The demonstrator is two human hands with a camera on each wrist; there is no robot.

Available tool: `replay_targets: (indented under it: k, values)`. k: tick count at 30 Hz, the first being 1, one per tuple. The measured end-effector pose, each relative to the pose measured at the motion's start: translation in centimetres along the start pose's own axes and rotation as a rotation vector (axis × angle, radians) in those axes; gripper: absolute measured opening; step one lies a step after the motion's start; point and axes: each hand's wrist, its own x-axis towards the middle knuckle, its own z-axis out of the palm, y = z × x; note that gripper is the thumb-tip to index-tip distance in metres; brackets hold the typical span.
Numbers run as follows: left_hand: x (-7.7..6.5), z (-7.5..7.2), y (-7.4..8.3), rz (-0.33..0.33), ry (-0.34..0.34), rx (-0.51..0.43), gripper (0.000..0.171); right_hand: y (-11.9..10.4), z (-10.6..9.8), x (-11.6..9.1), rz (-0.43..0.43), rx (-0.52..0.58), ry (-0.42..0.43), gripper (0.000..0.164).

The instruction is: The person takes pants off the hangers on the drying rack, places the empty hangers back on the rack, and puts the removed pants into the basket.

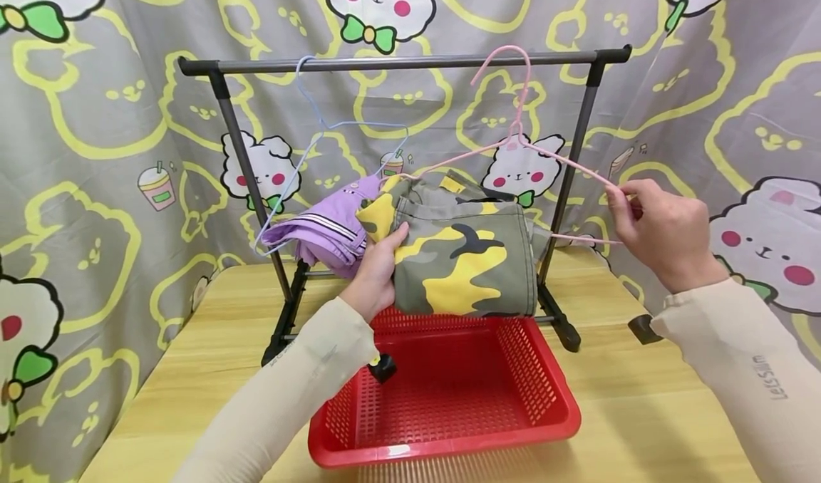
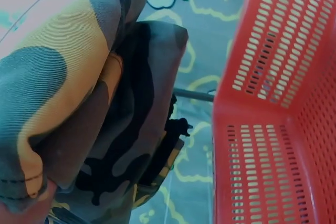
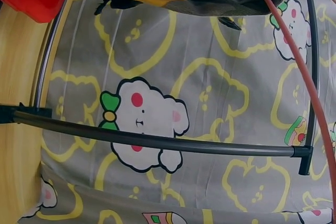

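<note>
Folded camouflage pants [image 1: 462,262] in grey, yellow and black hang over the lower bar of a pink hanger [image 1: 564,160]. My left hand [image 1: 377,275] grips their left side, thumb on the front and the other fingers hidden behind the cloth. With thumb and fingers, my right hand [image 1: 667,230] pinches the hanger's right end, beyond the fabric. The hanger's hook stands in front of the rack's top rail [image 1: 410,63]; whether it touches the rail is unclear. In the left wrist view the pants [image 2: 63,77] fill the left; the right wrist view shows the hanger's pink wire [image 3: 294,51].
Folded purple pants [image 1: 333,223] with a striped edge hang on a blue hanger [image 1: 314,105] at the rail's left. A red perforated basket [image 1: 442,449] stands on the wooden table [image 1: 641,412] below the pants. Behind the rack hangs a patterned curtain [image 1: 410,13].
</note>
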Motion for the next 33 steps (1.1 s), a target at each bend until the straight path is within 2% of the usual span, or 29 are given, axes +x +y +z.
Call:
replay_targets:
  k: [5, 8, 12, 17, 21, 25, 29, 33]
  values:
    - [-0.1, 0.2, -0.2, -0.048, -0.006, -0.061, 0.036, 0.2, -0.2, -0.1, -0.004, 0.015, 0.023, 0.043]
    - [0.0, 0.2, -0.2, -0.066, -0.012, -0.062, 0.028, 0.1, -0.4, -0.2, -0.007, 0.002, 0.022, 0.049]
    - [0.1, 0.3, 0.0, -0.123, -0.042, -0.069, 0.014, 0.0, -0.5, -0.2, -0.004, -0.011, 0.015, 0.052]
    - [0.2, 0.4, 0.4, -0.194, -0.096, -0.121, 0.018, 0.0, -0.8, 0.0, 0.005, -0.003, -0.016, 0.056]
    - [0.2, 0.6, 0.6, -0.198, -0.11, -0.136, 0.019, -0.2, -1.0, 0.1, 0.029, 0.006, -0.053, 0.061]
    - [0.2, 0.6, 0.8, -0.186, -0.096, -0.146, 0.017, -0.3, -1.0, 0.3, 0.021, 0.003, -0.068, 0.063]
    - [0.0, 0.5, 1.0, -0.16, -0.111, -0.186, 0.016, -0.2, -1.0, 0.3, -0.012, 0.0, -0.085, 0.059]
    - [-0.2, 0.3, 1.2, -0.163, -0.124, -0.212, 0.016, -0.3, -1.1, 0.2, -0.003, 0.045, -0.154, 0.057]
